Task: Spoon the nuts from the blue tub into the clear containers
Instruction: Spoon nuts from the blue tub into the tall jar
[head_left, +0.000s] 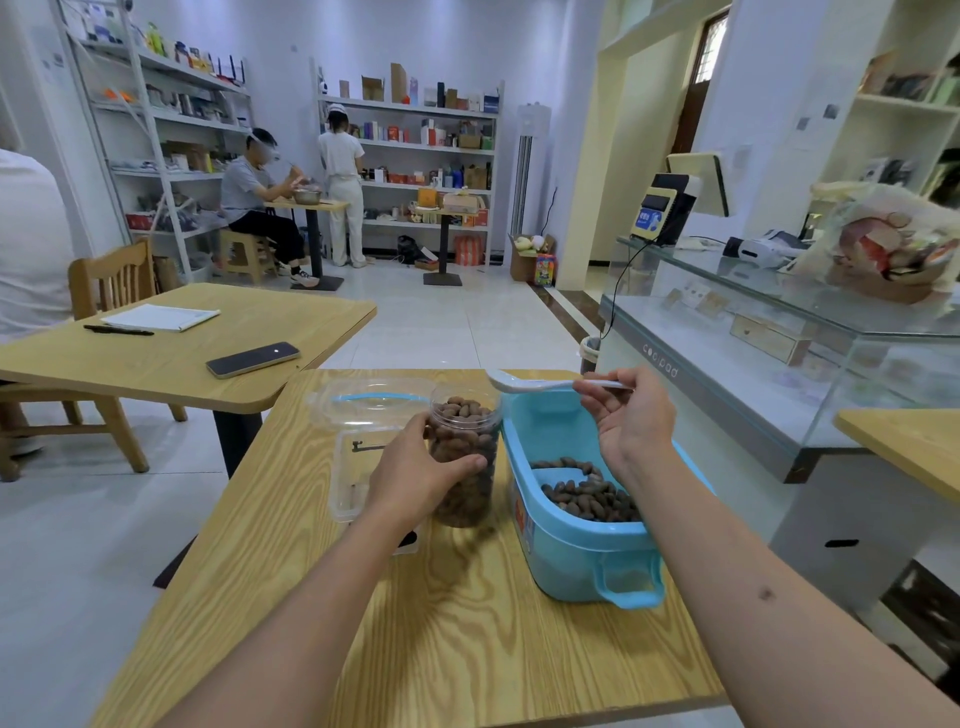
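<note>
On the bench (467, 639), the left hand (415, 470) grips a nut-filled clear jar (464, 457) — the right hand (626, 415) pinches a white spoon (524, 383) above the blue tub (582, 540).

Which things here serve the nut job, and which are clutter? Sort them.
In use: blue tub, nuts, clear jar, white spoon, left hand, right hand.
Lying about: phone, pen, paper, clear lidded box.

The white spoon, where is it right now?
In the head view the white spoon is held up by the right hand, which pinches its handle; its bowl hangs above the open jar of nuts, just beyond the blue tub.
</note>
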